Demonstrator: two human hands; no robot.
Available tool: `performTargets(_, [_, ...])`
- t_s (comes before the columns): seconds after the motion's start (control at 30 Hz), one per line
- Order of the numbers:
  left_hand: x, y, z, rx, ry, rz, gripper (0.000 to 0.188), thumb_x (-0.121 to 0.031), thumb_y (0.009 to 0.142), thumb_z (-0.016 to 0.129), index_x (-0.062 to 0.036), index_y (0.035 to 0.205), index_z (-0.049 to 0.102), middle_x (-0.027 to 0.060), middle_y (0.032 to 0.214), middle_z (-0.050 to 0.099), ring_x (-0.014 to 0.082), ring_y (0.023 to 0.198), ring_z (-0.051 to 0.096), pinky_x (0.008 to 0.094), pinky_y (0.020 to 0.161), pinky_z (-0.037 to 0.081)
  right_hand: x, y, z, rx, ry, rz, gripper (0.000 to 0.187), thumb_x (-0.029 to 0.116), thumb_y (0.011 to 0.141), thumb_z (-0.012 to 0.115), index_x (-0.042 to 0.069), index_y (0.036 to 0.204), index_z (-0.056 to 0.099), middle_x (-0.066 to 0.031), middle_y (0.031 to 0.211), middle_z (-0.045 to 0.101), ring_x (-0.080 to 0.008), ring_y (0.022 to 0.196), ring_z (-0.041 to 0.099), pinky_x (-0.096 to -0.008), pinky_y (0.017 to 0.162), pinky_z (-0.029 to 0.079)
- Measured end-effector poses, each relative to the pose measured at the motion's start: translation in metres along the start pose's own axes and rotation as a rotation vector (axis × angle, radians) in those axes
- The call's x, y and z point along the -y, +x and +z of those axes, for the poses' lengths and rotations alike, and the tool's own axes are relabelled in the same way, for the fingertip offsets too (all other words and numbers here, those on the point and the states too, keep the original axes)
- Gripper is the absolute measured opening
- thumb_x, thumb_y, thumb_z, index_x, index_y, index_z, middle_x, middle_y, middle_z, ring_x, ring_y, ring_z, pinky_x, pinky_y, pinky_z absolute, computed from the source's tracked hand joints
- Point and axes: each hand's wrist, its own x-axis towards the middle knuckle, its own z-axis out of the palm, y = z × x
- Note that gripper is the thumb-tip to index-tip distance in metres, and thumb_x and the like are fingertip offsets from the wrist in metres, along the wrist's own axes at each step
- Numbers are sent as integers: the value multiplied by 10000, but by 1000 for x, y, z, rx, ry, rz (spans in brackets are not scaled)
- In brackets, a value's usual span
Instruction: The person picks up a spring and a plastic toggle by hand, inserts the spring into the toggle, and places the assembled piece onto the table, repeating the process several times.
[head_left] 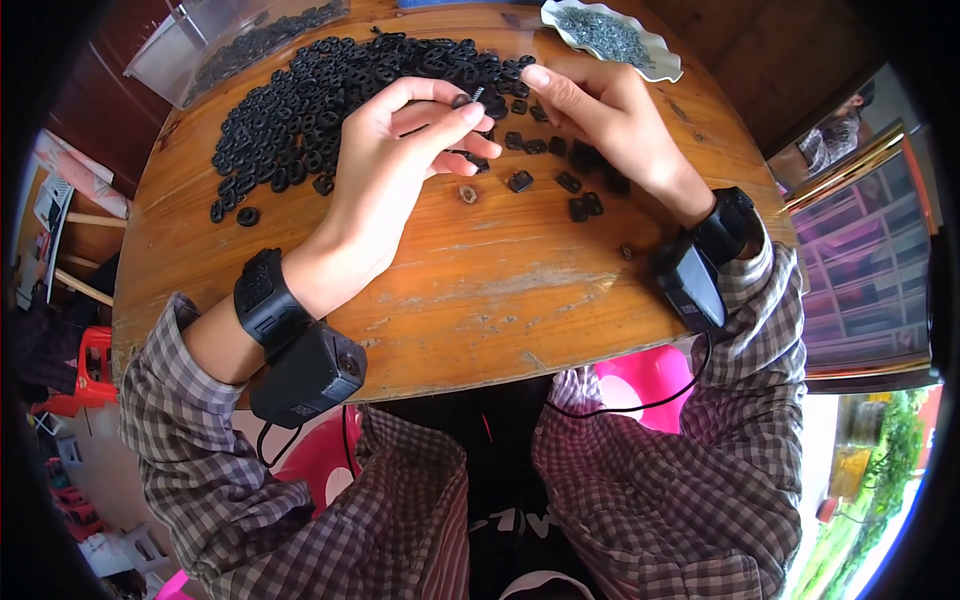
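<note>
Over the far half of the wooden table, my left hand [400, 140] pinches a small black plastic piece [461, 101] between thumb and fingertips. A tiny metal spring [478, 94] sticks up beside the piece at the fingertips. To its right, my right hand [605, 110] is closed, thumb pressed toward the curled fingers; whatever it may hold is hidden. Behind and left of my hands spreads a large heap of black ring-shaped plastic parts [290, 120]. Small black squarish parts [520, 181] lie scattered beneath and between my hands.
A white wavy-edged dish [660, 62] of small metal pieces stands at the far right. At the far left is a clear plastic bin [165, 62] with more dark parts. The table's near edge [480, 385] curves before me. Cables hang from both wrist devices.
</note>
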Motion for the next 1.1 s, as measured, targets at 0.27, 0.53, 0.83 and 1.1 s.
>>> performTargets(0.27, [0,2,0,-48,-26,-56,180,-128,818,584,4,927,528,121,857,611,172,749,615,240,642,472,-29,8,-11,-94,-330,-24,173,162,821,605,-2,775,573,7,608,535,-41,564,493,-196,512,410])
performTargets(0.53, [0,1,0,-11,-10,-68,218,-149,856,522,31,979,520,144,873,608,189,755,620,239,644,476,-42,13,2,-152,-348,-199,163,109,817,570,14,949,586,-74,751,597,-132,643,565,-254,581,462])
performTargets(0.83, [1,2,1,83,32,-49,246,-124,892,435,54,1051,495,179,961,602,211,791,624,247,652,489,-47,18,10,-18,-427,-422,237,46,755,589,22,990,573,-115,886,601,-253,769,590,-309,696,471])
performTargets(1.1, [-1,2,5,64,47,-52,170,-131,876,457,23,946,473,219,993,590,228,802,629,258,630,493,-40,13,7,-26,-301,-311,168,25,750,595,11,917,582,-82,823,606,-167,725,596,-266,649,473])
